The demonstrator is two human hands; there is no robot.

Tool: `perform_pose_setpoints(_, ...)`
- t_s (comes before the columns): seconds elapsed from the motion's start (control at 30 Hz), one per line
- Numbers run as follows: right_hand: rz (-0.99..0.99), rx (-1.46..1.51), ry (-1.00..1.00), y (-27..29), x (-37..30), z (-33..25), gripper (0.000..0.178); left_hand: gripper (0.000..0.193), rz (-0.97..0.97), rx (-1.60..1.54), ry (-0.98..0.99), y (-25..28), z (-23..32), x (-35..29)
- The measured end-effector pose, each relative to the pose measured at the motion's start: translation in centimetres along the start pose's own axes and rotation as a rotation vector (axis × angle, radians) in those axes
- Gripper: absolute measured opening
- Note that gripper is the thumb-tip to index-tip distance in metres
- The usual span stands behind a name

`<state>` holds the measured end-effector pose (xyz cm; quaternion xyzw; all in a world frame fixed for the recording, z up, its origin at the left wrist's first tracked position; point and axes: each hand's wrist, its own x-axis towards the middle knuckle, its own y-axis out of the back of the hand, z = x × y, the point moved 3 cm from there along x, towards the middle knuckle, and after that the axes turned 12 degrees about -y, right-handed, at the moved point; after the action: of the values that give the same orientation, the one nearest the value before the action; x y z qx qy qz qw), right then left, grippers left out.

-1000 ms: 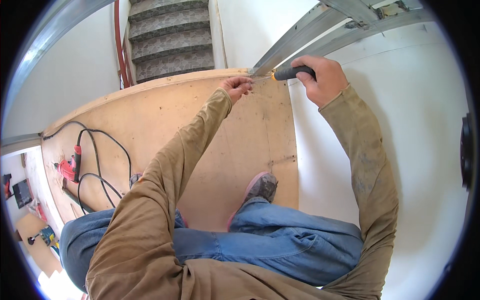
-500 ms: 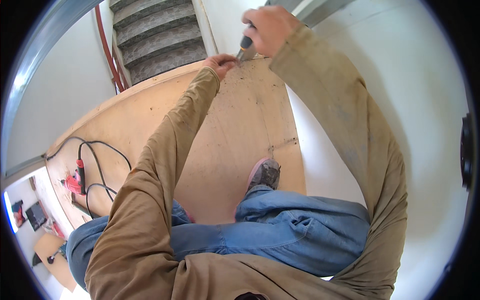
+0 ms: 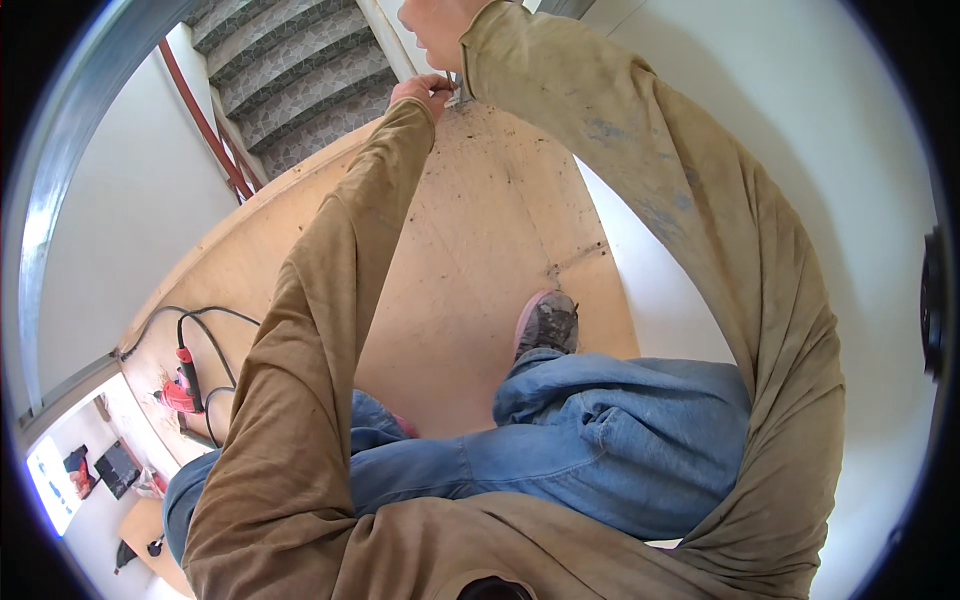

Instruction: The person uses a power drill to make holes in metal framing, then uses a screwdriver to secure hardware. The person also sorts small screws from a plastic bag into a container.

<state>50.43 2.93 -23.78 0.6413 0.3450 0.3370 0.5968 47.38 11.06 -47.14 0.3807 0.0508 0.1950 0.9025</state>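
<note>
At the far edge of the wooden board, my left hand [image 3: 424,92] is closed in a pinch beside a thin metal shaft. What its fingertips grip is too small to make out. Just above it, my right hand [image 3: 437,32] is partly cut off by the top of the picture. It is closed on a screwdriver, whose dark handle is hidden now; only the thin shaft [image 3: 451,80] shows, pointing down near my left fingertips. The pale wooden board [image 3: 470,220] under me carries dark specks and scuffs.
A red and black power drill [image 3: 182,390] lies on the board at left, its black cable [image 3: 215,345] looping around. Beyond the board's far edge are tiled stairs [image 3: 300,85] and a red rail [image 3: 205,120]. A white wall [image 3: 850,250] rises at right. My shoe [image 3: 548,322] rests on the board.
The view has shifted a little. My right hand has moved up and left, and the screwdriver's handle has gone out of sight. My left hand stays pinched at the board's far edge.
</note>
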Motion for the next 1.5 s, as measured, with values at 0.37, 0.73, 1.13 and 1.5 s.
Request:
perform_pose_setpoints(0.37, 0.079, -0.005, 0.040, -2.3, 0.4, 0.2, 0.020, 0.020, 0.011, 0.218, -0.140, -1.7, -2.8, 1.4)
perform_pose_setpoints(0.73, 0.113, 0.029, -0.006, -2.6, 1.0, 1.5, 0.019, 0.020, 0.037, 0.097, -0.043, -0.1, -0.2, 0.0)
perform_pose_setpoints(1.13, 0.078, 0.001, -0.015, -1.3, 0.0, 1.3, 0.018, 0.021, -0.006, 0.125, -0.076, 0.0, -0.1, 0.0)
perform_pose_setpoints(1.5, 0.025, -0.057, -0.001, -1.5, 0.1, 1.0, 0.020, 0.023, -0.034, 0.113, -0.067, 0.1, -0.8, 0.0)
